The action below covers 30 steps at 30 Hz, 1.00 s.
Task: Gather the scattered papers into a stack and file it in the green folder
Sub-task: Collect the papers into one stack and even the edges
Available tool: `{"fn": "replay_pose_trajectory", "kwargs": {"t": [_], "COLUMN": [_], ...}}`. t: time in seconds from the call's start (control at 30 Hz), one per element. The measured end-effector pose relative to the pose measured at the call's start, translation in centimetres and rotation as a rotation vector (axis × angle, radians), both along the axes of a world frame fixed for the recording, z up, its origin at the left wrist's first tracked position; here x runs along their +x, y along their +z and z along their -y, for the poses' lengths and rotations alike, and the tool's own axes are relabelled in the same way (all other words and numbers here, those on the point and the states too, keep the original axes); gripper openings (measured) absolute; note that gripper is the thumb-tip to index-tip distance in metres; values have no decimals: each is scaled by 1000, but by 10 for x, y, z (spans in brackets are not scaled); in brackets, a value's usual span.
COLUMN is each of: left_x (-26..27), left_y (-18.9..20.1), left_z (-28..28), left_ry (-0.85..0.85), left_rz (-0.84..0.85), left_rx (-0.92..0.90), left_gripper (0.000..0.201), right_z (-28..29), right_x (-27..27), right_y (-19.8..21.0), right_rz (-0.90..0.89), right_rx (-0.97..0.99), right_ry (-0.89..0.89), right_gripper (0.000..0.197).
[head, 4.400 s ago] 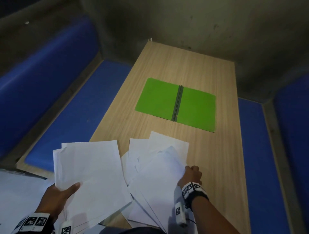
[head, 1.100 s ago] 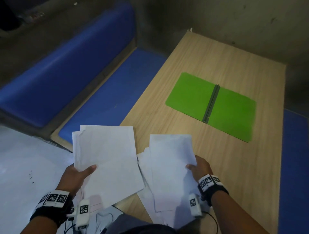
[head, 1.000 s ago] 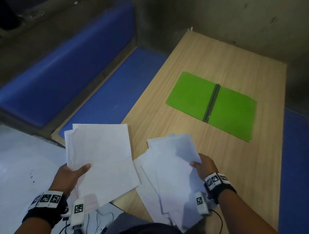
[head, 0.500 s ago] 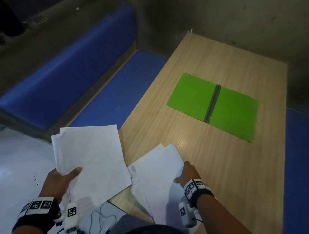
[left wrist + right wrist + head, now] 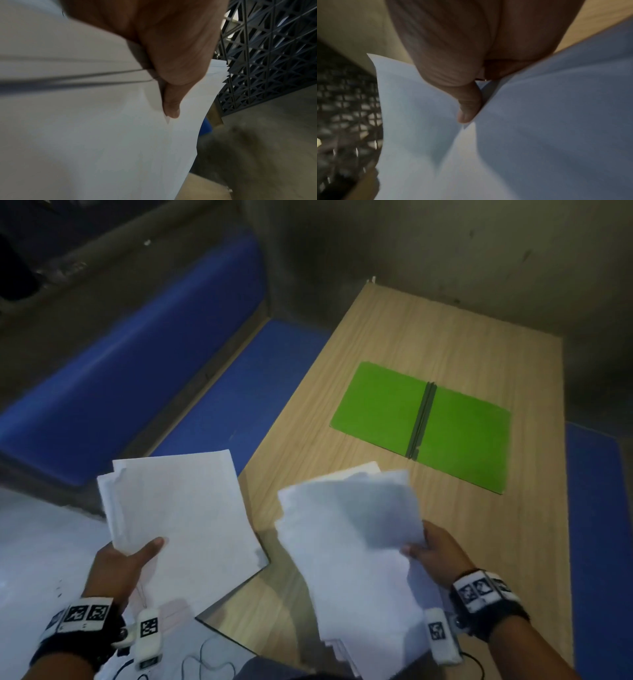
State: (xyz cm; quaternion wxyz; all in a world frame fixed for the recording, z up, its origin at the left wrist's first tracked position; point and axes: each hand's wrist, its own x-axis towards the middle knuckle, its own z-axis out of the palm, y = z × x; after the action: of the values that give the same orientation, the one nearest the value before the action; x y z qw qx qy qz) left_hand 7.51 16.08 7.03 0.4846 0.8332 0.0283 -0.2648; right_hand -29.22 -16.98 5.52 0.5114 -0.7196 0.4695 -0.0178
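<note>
My left hand [image 5: 126, 556] grips a bundle of white papers [image 5: 178, 522] at its near left edge, thumb on top, held off the table's left corner. In the left wrist view the thumb [image 5: 171, 105] presses the top sheet [image 5: 85, 135]. My right hand [image 5: 431, 553] pinches a second, uneven sheaf of white papers [image 5: 349, 549] by its right edge, lifted above the near table. The right wrist view has the thumb [image 5: 467, 108] on those sheets [image 5: 539, 135]. The green folder [image 5: 380, 409] lies open and flat farther up the wooden table [image 5: 479, 542], with no paper on it.
Blue padded benches run along the left [image 5: 137, 378] and right [image 5: 596, 542] of the table. A grey wall [image 5: 445, 251] stands behind it. The pale floor [image 5: 41, 549] lies at lower left. Cables [image 5: 205, 662] hang near my lap.
My right hand has raised its sheaf off the table and swung it up toward the folder. The left hand's bundle stays held and has shifted slightly right.
</note>
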Motion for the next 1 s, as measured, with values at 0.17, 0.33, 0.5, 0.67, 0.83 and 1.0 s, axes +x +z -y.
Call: {"fn": "replay_pose_trajectory", "kwargs": {"t": [0.17,0.33,0.5,0.67,0.83,1.0], "left_x": [-41,-110,-144,-156,-163,-167], "left_y": [-26,-29,-22,-5,24,9], "left_z": [57,119,146,176,222,243], "left_ry": [-133,-389,-589,-576,-791,-953], "left_rz": [-144,-328,-395,-459,-67,50], "left_rx": [-136,-251,-241,-364,-451,-372], "left_gripper": [27,34,24,76,55,43], "right_z": [3,-20,-36,-41,-26,-23], "right_x": [5,9,-21,-35,-42,-53], "right_y": [28,21,-4,3,26,18], "right_rz": [269,291,305,337,470,273], "right_rx": [60,103,255,-27,-322,-352], "right_ry": [-212,-212,-352,-450,-542,-497], "right_gripper": [36,41,63,50,49,56]}}
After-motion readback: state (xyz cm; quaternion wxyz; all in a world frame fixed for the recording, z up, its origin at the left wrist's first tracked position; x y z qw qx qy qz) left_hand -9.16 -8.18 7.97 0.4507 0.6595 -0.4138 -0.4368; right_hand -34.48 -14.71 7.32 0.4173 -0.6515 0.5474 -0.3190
